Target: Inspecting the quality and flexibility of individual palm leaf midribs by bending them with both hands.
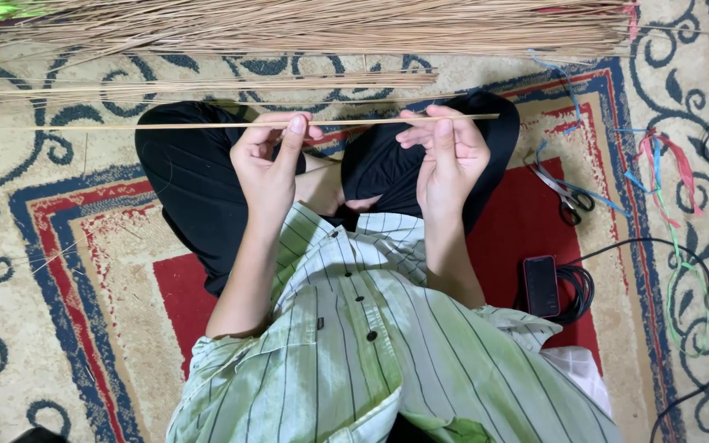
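Observation:
A single long thin tan stick (166, 125) lies level across my view, above my crossed legs in black trousers. My left hand (268, 164) pinches it between thumb and fingers, near its middle. My right hand (449, 156) pinches the same stick close to its right end. The stick reaches far out to the left past my knee. Both hands are raised, palms toward me, about a hand's width apart.
A large bundle of similar sticks (330, 25) lies on the patterned carpet ahead, with a thinner row (207, 84) nearer. Scissors (564, 193), coloured strings (666, 164), a dark phone (541, 285) and coiled black cable (578, 291) lie to my right.

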